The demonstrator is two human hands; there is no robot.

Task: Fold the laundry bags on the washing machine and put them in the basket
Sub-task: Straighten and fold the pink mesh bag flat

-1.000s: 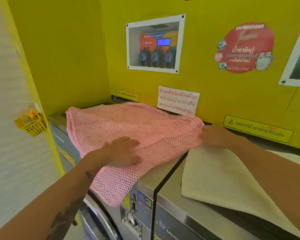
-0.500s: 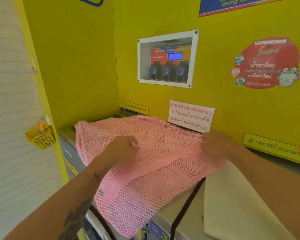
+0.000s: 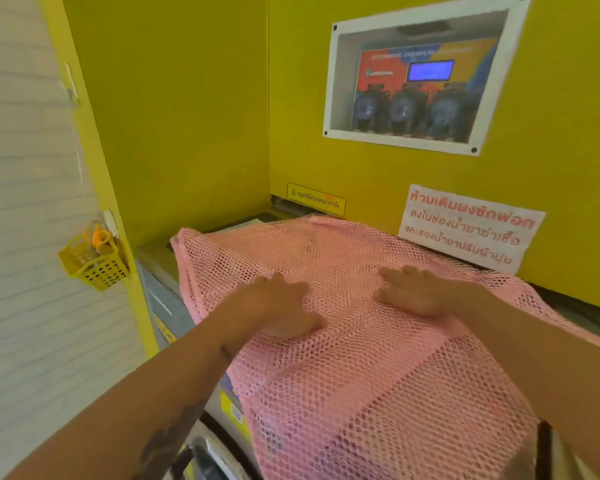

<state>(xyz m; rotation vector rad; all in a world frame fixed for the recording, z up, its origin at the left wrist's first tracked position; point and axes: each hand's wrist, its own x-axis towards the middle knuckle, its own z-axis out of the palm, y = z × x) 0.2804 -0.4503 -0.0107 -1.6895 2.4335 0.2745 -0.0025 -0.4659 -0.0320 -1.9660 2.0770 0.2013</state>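
Note:
A pink mesh laundry bag (image 3: 343, 393) lies spread over the top of the steel washing machine (image 3: 160, 292) and hangs down over its front edge. My left hand (image 3: 278, 306) rests flat on the bag left of its middle, fingers straight. My right hand (image 3: 416, 292) lies flat on the bag a little to the right, fingers pointing left. Both palms press the mesh down. The cream bag seen earlier is out of view, and no laundry basket for the bags shows.
Yellow wall panels close in the back and left. A small yellow basket (image 3: 94, 265) with orange scissors hangs on the left wall. A white sign (image 3: 465, 230) and a recessed dispenser window (image 3: 416, 84) sit on the back wall.
Both hands let go of the bag's edges and moved inward to lie flat on its middle. The view shifted closer and to the left, so the cream bag dropped out of sight.

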